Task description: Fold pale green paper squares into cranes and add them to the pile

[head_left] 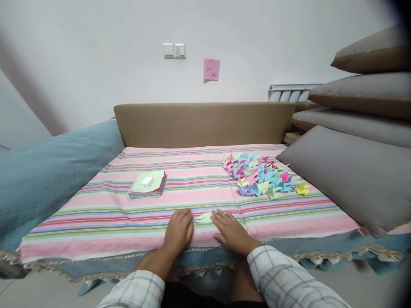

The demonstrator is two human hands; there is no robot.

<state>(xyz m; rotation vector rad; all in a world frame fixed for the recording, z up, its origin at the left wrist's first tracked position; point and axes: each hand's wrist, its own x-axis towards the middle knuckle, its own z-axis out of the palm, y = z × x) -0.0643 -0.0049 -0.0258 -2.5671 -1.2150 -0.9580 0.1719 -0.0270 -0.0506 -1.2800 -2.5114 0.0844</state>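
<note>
A piece of folded pale green paper (204, 218) lies on the striped cloth (192, 199) near the front edge, its narrow points toward the left. My right hand (231, 231) rests flat over the paper's right end, fingers stretched out and pressing on it. At the pointed left end is my left hand (179, 231), its fingers curled together; the fingertips are hidden, so any grip on the tip does not show. To the right, beyond my hands, lies a pile of folded paper cranes (263, 177) in many colours.
On the left stands a stack of square coloured paper (146, 190) with a small white block (147, 181) on top. Grey cushions (349, 175) are piled at the right. A blue-covered armrest (64, 171) borders the left, and a brown backrest (202, 125) the back.
</note>
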